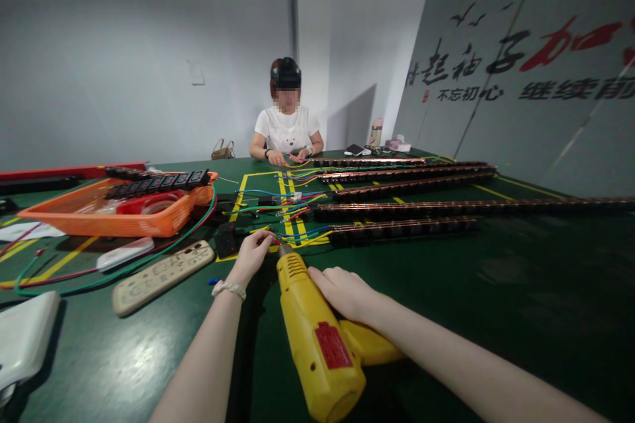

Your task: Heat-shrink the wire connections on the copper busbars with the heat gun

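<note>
Two bare hands meet over a dark green bench (446, 337) whose near edge is out of view. The right hand (344, 292) holds a yellow plastic heat gun (305, 320) with a red label; its fingers, partly hidden, curl at the grip while the thumb lies along the body, probably to steady the aim. The gun points towards the bench's far edge, so its tapered metal nozzle (284, 250) ends just beside the left hand (253, 254). That hand pinches, thumb against finger, what looks like a thin red wire end (276, 244), too small to tell for certain; gripping it there seems to keep it before the nozzle. Whether the two touch is unclear.

Several long black strips with copper-coloured lines (397, 231) stretch towards the bench's right edge. Their blue, yellow and green wires (312, 236) face left, likely to put the ends within reach. Towards the left edge, an orange plastic basket (159, 227) holds black parts, apart from the hands, and a long beige power strip (163, 277) lies nearer. At the far edge sits a co-worker (288, 132), hands near other wires.
</note>
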The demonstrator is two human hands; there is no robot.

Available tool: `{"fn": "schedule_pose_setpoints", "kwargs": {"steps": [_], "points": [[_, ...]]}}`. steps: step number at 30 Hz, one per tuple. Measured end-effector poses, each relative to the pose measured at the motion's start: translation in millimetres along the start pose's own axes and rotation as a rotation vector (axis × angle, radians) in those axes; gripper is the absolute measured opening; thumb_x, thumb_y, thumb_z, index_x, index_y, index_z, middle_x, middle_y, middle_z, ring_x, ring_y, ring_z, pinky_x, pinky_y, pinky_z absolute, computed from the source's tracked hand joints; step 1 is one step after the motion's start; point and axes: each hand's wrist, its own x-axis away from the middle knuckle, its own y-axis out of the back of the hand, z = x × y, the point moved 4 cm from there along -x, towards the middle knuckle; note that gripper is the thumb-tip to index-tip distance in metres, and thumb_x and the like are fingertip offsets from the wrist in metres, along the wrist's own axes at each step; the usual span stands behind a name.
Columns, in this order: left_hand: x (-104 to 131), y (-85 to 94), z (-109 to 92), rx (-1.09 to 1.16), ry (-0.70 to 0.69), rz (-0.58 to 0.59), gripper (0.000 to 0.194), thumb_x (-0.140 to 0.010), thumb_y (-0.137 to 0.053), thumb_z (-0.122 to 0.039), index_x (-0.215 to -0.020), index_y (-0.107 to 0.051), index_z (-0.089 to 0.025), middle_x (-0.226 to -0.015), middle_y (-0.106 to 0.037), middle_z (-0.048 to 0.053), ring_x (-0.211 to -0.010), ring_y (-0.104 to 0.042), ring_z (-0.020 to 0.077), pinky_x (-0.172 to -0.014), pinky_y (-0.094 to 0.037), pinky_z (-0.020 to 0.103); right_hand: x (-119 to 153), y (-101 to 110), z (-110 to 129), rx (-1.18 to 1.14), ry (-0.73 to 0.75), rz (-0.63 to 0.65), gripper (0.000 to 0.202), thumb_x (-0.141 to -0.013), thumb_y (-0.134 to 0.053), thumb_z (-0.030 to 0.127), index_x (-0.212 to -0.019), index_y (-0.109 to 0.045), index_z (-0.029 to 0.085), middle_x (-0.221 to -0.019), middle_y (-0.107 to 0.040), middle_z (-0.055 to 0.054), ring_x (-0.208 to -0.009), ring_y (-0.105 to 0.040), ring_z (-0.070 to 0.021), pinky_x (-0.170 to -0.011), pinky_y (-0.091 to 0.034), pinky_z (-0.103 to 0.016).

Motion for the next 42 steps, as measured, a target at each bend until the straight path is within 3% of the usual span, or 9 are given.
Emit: {"fn": "schedule_pose_setpoints", "kwargs": {"steps": [4, 9, 15, 20, 24, 30, 37, 42], "points": [[0.6, 0.1, 0.1, -0.04, -0.005, 0.019, 0.035, -0.073, -0.052, -0.042, -0.087, -0.065, -0.012, -0.083, -0.065, 0.007, -0.066, -0.056, 0.0153, -0.058, -0.044, 0.025, 7.1, 3.9, -18.1, -0.026, -0.053, 0.007, 0.067, -0.092, -0.01, 0.053, -0.093, -0.065, 0.015, -0.095, -0.065, -0.014, -0.087, -0.06, -0.0252, -0.073, -0.04, -0.033], [1.3, -1.0, -3.2, -0.043, -0.01, 0.041, 0.034, -0.073, -0.052, -0.041, -0.085, -0.066, -0.012, -0.079, -0.066, 0.007, -0.067, -0.056, 0.0158, -0.057, -0.042, 0.025, 21.7, 17.6, -48.1, -0.012, -0.101, -0.007, 0.056, -0.093, -0.017, 0.049, -0.113, -0.059, 0.018, -0.099, -0.064, -0.012, -0.089, -0.059, -0.0244, -0.072, -0.04, -0.031], [3.5, -2.0, -11.6, -0.024, 0.008, 0.088, 0.032, -0.07, -0.054, -0.041, -0.08, -0.065, -0.013, -0.076, -0.064, 0.006, -0.062, -0.052, 0.0141, -0.057, -0.041, 0.024, 37.9, 32.2, -82.2, -0.118, -0.273, -0.108, 0.06, -0.092, -0.017, 0.053, -0.1, -0.063, 0.016, -0.094, -0.065, -0.012, -0.091, -0.059, -0.0251, -0.071, -0.041, -0.03], [5.3, -3.2, -14.5, -0.043, 0.022, 0.151, 0.033, -0.069, -0.055, -0.044, -0.079, -0.064, -0.014, -0.07, -0.062, 0.003, -0.059, -0.05, 0.0128, -0.056, -0.038, 0.024, 37.0, 30.6, -90.4, -0.144, -0.302, -0.122, 0.061, -0.091, -0.017, 0.054, -0.094, -0.064, 0.016, -0.094, -0.065, -0.012, -0.091, -0.059, -0.0249, -0.071, -0.041, -0.03], [4.9, -4.3, -13.8, -0.042, 0.022, 0.164, 0.032, -0.068, -0.055, -0.044, -0.077, -0.064, -0.015, -0.071, -0.063, 0.003, -0.062, -0.052, 0.014, -0.058, -0.039, 0.024, 35.6, 31.2, -88.0, -0.115, -0.284, -0.109, 0.061, -0.092, -0.015, 0.052, -0.101, -0.063, 0.016, -0.095, -0.064, -0.013, -0.091, -0.058, -0.0246, -0.072, -0.041, -0.03], [1.9, -3.6, -10.2, -0.028, 0.032, 0.078, 0.031, -0.067, -0.055, -0.043, -0.076, -0.062, -0.014, -0.07, -0.061, 0.003, -0.061, -0.052, 0.0142, -0.058, -0.041, 0.025, 34.8, 26.8, -79.6, 0.026, -0.172, -0.086, 0.054, -0.093, -0.016, 0.043, -0.116, -0.057, 0.016, -0.097, -0.064, -0.012, -0.091, -0.056, -0.0253, -0.074, -0.038, -0.032], [-0.4, -3.6, -2.6, -0.004, 0.021, 0.019, 0.032, -0.066, -0.056, -0.043, -0.076, -0.063, -0.014, -0.073, -0.062, 0.004, -0.064, -0.054, 0.0153, -0.057, -0.042, 0.025, 23.5, 5.0, -32.5, 0.169, 0.062, 0.001, 0.052, -0.093, -0.013, 0.038, -0.111, -0.058, 0.018, -0.096, -0.064, -0.013, -0.086, -0.059, -0.0263, -0.068, -0.039, -0.033], [-0.3, -4.2, -3.4, 0.012, 0.035, 0.003, 0.031, -0.065, -0.056, -0.043, -0.075, -0.064, -0.014, -0.072, -0.063, 0.005, -0.067, -0.056, 0.017, -0.059, -0.043, 0.026, 8.5, -2.2, -3.7, 0.114, 0.072, 0.009, 0.062, -0.094, -0.008, 0.042, -0.099, -0.064, 0.015, -0.095, -0.065, -0.015, -0.087, -0.06, -0.028, -0.071, -0.04, -0.036]]}}
